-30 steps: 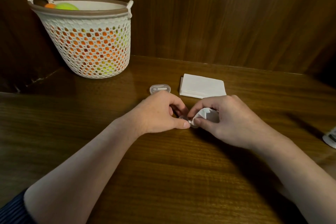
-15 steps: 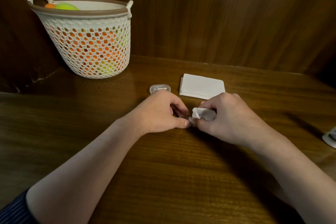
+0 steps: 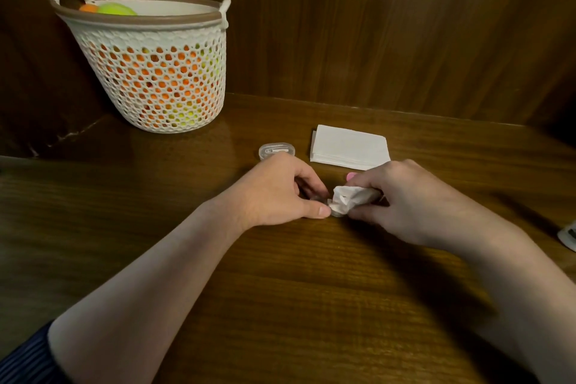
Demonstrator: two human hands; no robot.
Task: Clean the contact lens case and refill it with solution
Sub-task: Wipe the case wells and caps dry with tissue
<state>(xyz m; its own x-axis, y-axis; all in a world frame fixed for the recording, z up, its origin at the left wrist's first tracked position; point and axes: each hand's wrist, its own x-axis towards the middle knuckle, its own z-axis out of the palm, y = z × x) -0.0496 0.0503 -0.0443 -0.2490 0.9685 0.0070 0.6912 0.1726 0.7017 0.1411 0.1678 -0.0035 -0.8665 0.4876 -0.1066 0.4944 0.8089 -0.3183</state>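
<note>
On the dark brown wooden table [image 3: 280,290], the left hand [image 3: 274,193] curled round a small clear contact lens case [image 3: 335,212], mostly hidden between thumb and fingers; the right hand [image 3: 402,196] gripped a crumpled white tissue [image 3: 346,198], its wad pressed against the case; a pink object [image 3: 351,176] peeked out behind the right fingers; beyond the hands lay a small clear oval plastic container [image 3: 276,150] and a stack of folded white tissues [image 3: 349,146]; a white perforated plastic basket [image 3: 156,71], holding orange and yellow-green balls, stood far left.

White perforated basket [image 3: 149,78], white tissue [image 3: 341,201], brown wood-grain table [image 3: 280,290]
</note>
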